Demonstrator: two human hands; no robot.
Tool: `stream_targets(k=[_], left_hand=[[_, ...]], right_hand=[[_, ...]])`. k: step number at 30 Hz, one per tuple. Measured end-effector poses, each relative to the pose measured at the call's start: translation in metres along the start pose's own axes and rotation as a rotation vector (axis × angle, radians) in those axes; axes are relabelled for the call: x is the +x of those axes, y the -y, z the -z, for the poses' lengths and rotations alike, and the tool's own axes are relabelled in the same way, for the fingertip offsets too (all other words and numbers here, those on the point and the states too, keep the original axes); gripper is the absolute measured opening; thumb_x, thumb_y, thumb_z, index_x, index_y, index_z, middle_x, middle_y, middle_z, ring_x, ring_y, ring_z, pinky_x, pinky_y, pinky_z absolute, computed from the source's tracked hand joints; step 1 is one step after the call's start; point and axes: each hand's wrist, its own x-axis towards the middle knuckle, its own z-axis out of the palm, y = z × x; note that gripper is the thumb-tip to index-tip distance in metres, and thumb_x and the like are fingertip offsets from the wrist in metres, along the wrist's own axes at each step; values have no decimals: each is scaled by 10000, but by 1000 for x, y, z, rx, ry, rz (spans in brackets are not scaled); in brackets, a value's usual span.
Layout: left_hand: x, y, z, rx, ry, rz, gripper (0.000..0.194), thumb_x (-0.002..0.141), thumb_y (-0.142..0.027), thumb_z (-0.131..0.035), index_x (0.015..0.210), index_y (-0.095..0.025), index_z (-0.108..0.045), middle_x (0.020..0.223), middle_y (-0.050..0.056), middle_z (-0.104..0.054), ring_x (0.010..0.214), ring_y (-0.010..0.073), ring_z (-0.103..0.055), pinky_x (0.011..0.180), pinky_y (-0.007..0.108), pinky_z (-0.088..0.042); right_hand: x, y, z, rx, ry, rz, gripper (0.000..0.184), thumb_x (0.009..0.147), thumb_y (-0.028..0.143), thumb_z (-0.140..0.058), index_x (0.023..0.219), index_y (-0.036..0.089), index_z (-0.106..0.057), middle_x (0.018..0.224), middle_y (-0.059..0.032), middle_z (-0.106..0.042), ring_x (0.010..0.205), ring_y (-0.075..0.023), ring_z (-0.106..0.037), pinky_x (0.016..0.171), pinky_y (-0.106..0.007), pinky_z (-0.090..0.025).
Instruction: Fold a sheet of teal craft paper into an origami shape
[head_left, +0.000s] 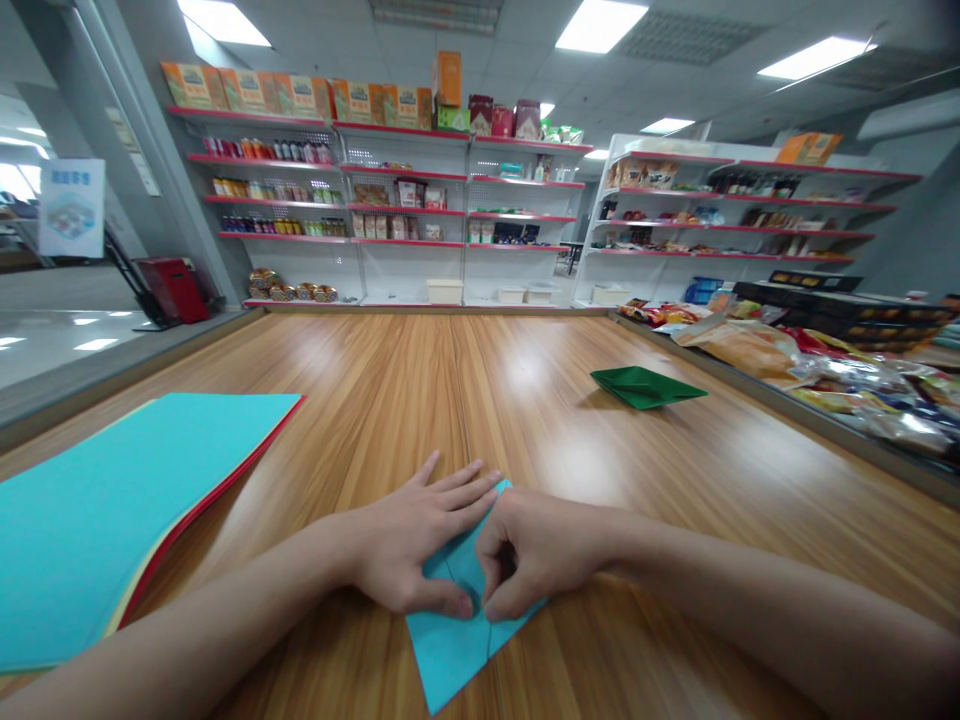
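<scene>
A folded sheet of light-blue paper (454,655) lies on the wooden table, crossed by crease lines, one corner pointing toward me. My left hand (412,535) rests flat over its left side, fingers spread, with the thumb pressing on the paper. On the right side, my right hand (540,555) is curled, thumb and index finger brought together at the paper near its middle crease. Whether those fingertips pinch an edge or only press on the surface is hard to make out. Both hands cover part of the sheet's upper half.
A stack of coloured paper (150,470), light blue on top, lies at the left. A folded green paper boat shape (646,387) sits farther back on the right. Packaged snacks (750,345) lie beyond the table's right rim. Stocked shelves (405,180) stand behind the table.
</scene>
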Motion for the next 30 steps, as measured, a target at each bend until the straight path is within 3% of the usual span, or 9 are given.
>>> stream_targets(k=[22,30], left_hand=[[0,2,-1,-41,-45,-28,931,750,-570,-627,1484,-322,-112,1550,62,-17,1394,398,-41,1048,691,21],[0,2,0,-32,-45,-29,934,764,-562,-617,1488,-307,-85,1549,77,-43,1398,385,-38,1050,686,26]], right_hand=[[1,-20,22,199,39,-116,95,668,211,-648,630,131,-615,477,50,-540,405,-62,-508,338,-123,-343],[1,-20,30,255,-8,-152,100,664,199,-670,647,123,-607,498,51,-553,434,-64,-544,394,-135,-405]])
